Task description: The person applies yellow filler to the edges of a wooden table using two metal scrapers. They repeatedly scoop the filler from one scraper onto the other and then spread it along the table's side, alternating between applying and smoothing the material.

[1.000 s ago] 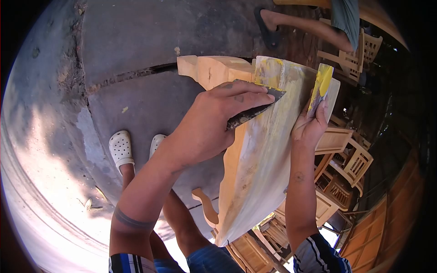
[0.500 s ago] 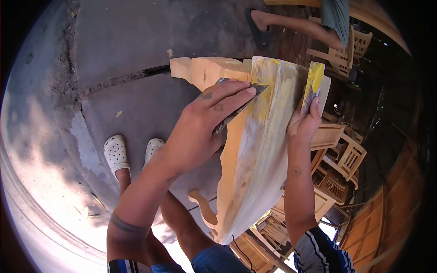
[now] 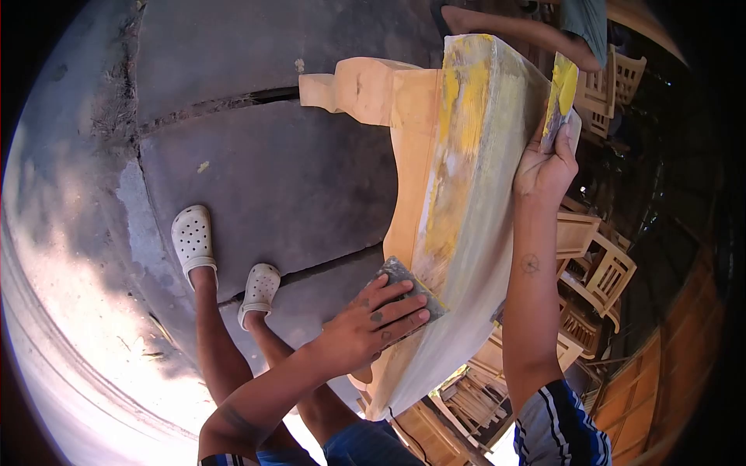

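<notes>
A wooden furniture piece [image 3: 497, 163], with a pale flat panel and a shaped leg [image 3: 365, 92], stands in front of me. Yellow and white filler [image 3: 465, 101] is smeared in streaks along its edge. My left hand [image 3: 381, 322] presses a dark, stained flat scraper [image 3: 404, 272] against the lower part of that edge, fingers spread over the blade. Beyond the panel, my right hand [image 3: 548, 167] grips a putty knife [image 3: 559, 101] upright, its blade loaded with yellow filler. The hand is beside the panel's far side.
Another person's leg [image 3: 505, 29] extends at the top, close to the piece. Wooden chairs [image 3: 606, 272] are stacked at right, near an orange-brown panelled surface [image 3: 645, 380]. My feet, in white clogs [image 3: 193, 237], stand on dark concrete slabs [image 3: 272, 179] with gaps between them.
My left hand has drawn the scraper down the edge toward me, leaving yellow streaks along it. My right hand, still holding the putty knife, appears higher and farther right. The view has shifted.
</notes>
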`<action>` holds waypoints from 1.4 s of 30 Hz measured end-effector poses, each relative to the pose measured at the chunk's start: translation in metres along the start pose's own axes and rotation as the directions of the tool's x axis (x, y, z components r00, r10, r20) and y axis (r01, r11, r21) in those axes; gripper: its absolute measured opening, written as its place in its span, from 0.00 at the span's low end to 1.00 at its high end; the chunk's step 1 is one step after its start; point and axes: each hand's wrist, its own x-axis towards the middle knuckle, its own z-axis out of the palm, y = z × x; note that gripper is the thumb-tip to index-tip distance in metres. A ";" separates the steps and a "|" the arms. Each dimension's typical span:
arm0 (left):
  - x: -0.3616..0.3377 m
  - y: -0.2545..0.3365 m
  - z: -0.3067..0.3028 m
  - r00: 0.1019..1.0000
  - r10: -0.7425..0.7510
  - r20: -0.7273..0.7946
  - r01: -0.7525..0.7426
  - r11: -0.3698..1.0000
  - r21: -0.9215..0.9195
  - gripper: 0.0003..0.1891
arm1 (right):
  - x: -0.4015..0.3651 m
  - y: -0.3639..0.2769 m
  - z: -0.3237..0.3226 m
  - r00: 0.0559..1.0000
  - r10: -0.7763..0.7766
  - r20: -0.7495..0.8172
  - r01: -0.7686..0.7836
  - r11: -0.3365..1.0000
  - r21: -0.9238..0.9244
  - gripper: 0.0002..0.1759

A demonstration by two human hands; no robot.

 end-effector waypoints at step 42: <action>0.136 0.017 -0.076 0.810 -0.564 0.161 0.581 0.809 -0.089 0.16 | -0.001 0.002 -0.002 1.000 -0.003 0.025 0.004 1.000 -0.025 0.18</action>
